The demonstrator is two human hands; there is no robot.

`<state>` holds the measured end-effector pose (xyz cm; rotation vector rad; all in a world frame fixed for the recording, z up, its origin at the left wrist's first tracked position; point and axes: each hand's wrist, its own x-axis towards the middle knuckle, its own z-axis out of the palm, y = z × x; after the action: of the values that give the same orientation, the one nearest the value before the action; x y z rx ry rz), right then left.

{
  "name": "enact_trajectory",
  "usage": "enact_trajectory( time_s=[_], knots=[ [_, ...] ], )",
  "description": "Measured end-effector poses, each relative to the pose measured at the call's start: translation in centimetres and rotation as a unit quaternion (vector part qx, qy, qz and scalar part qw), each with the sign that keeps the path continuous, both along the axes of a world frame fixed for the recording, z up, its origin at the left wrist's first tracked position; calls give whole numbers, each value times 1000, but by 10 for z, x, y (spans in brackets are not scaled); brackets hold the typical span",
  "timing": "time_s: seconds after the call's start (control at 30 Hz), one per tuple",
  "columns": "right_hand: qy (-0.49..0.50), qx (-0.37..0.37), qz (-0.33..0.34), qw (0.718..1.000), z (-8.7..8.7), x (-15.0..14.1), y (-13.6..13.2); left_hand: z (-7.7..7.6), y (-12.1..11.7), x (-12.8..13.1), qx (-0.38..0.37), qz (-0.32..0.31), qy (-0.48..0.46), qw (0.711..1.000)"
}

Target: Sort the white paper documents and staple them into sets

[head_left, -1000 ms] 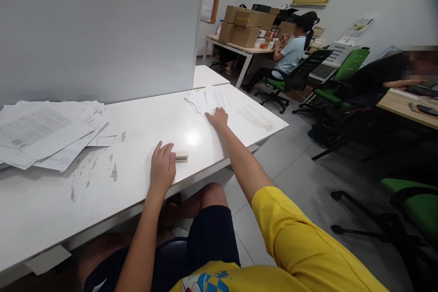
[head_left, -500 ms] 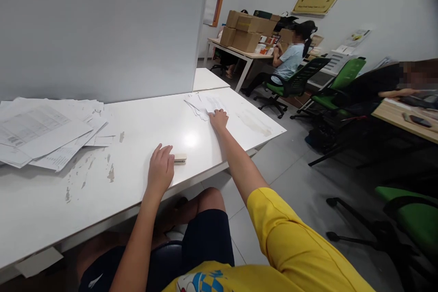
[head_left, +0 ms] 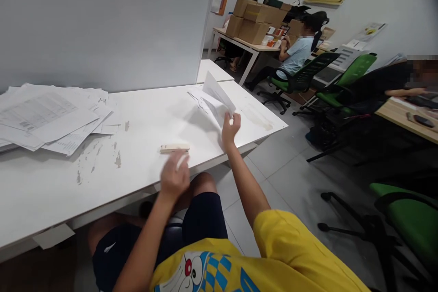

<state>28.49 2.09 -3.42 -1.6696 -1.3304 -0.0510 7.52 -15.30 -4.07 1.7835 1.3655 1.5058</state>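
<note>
My right hand (head_left: 230, 130) grips a few white paper sheets (head_left: 216, 97) by their near edge and holds them lifted and tilted above the white table (head_left: 143, 164). More paper lies flat under them by the table's far right. My left hand (head_left: 175, 177) hovers over the table's front edge, blurred by motion, fingers partly curled with nothing visible in them. A small beige stapler (head_left: 174, 148) lies on the table just beyond my left hand, not touched.
A loose heap of printed papers (head_left: 51, 118) covers the table's left. A grey partition (head_left: 102, 23) stands behind. Right of the table are green office chairs (head_left: 407, 210), people seated at other desks and stacked cardboard boxes (head_left: 253, 20).
My right hand has pulled back and lifted the sheets off the table. My left hand has let go of the stapler and drawn back toward the table edge.
</note>
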Motion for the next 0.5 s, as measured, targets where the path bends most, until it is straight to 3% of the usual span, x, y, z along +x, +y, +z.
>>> enact_trajectory(
  time_s=[0.07,0.13,0.23,0.3,0.4,0.5],
  knots=[
    [-9,89,50,995,-14,7,-65,-6,-36,35,-106,-61,-191,974],
    [-72,158,147,974,-31,20,-126,-11,-60,68,-233,-91,-377,892],
    [-194,183,266,927,-47,40,-195,-9,-66,93,-310,-138,-519,784],
    [-236,150,303,911,-45,47,-224,-2,-57,93,-320,-157,-566,743],
    [-216,75,311,923,-35,48,-246,1,-41,87,-343,-161,-582,720],
    [-157,-3,305,939,-32,48,-254,-8,-33,84,-330,-145,-558,748]
  ],
)
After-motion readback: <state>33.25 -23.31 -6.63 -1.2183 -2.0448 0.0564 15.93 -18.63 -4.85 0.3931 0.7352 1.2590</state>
